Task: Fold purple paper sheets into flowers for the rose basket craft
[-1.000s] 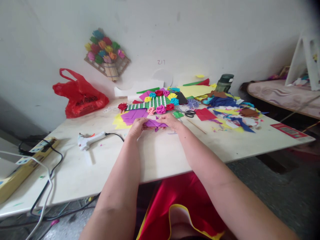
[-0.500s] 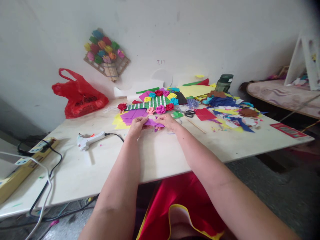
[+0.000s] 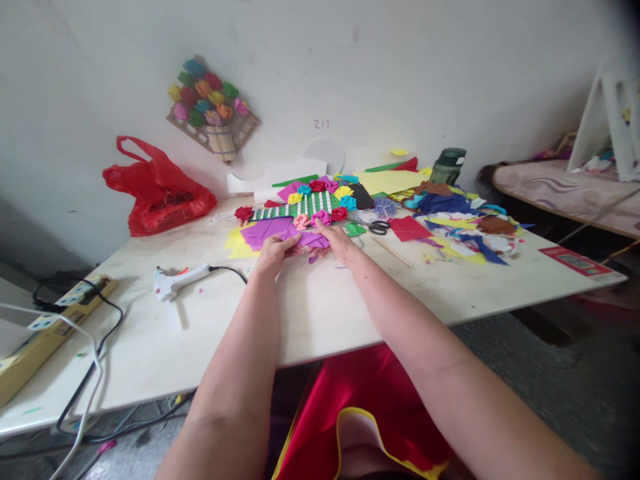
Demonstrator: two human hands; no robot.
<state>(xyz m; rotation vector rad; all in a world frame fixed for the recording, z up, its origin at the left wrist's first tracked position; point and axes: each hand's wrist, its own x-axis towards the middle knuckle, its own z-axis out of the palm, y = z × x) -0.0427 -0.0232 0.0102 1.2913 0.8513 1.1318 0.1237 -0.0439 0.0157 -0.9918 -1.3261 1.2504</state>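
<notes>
Purple paper (image 3: 311, 238) is held over the middle of the pale table (image 3: 325, 307); left hand (image 3: 274, 254) pinches its left end, right hand (image 3: 341, 244) its right, thumb above, fingers beneath; flower-edged green panel (image 3: 295, 207) just beyond; white glue gun (image 3: 180, 284) left, coloured scraps (image 3: 445, 203) right; far, a scuffed white wall (image 3: 425, 73) bears a paper bouquet (image 3: 203, 105); grey floor (image 3: 550, 373) below.

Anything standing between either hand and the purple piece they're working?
Nothing visible. The left hand and right hand both hold the purple piece directly; the flower-trimmed green panel lies beyond it, not between.
</notes>
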